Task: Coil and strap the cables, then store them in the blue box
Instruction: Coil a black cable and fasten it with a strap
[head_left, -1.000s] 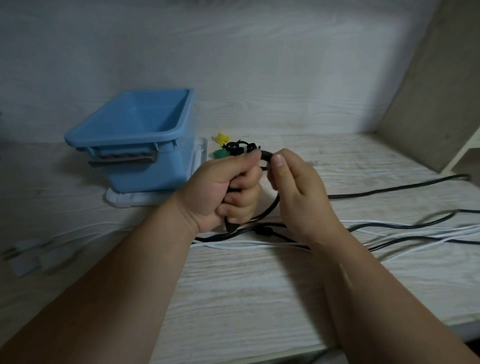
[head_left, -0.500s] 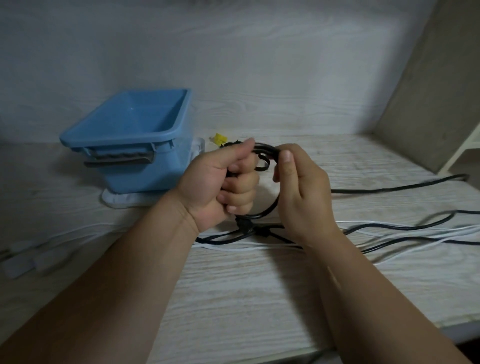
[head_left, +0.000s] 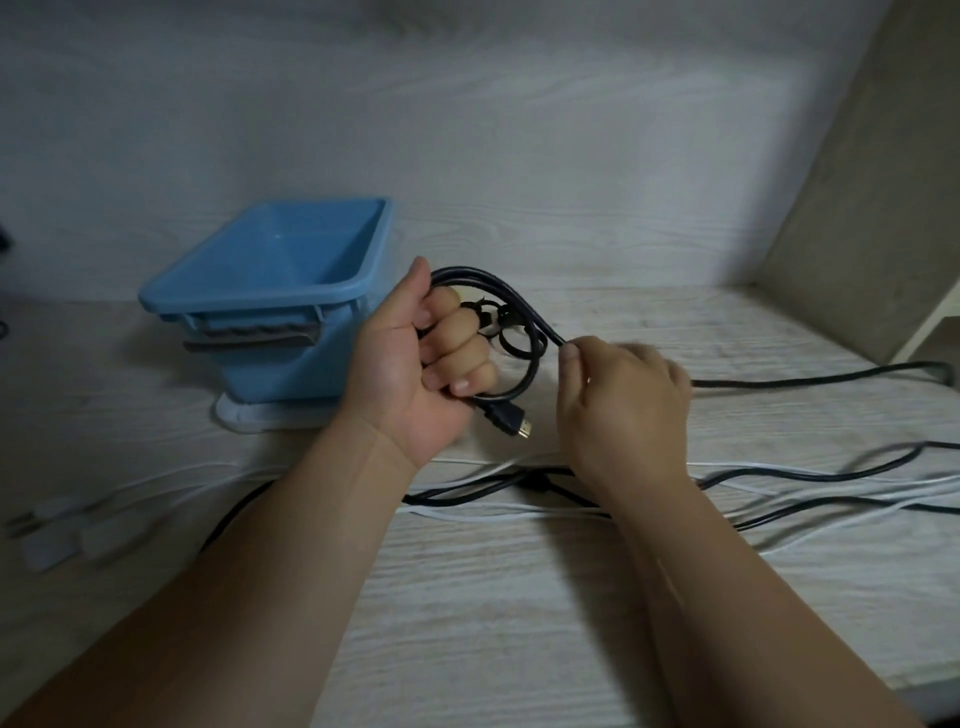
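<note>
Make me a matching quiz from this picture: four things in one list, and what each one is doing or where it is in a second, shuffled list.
Things:
1. box
2. left hand
3. right hand
4. white cables

States:
A. pinches the black cable just beside the coil
B. lie loose on the table
C. grips the coil
D. stands on the table, left of both hands

Pairs: 1-D, 2-C, 3-A, 4-B
</note>
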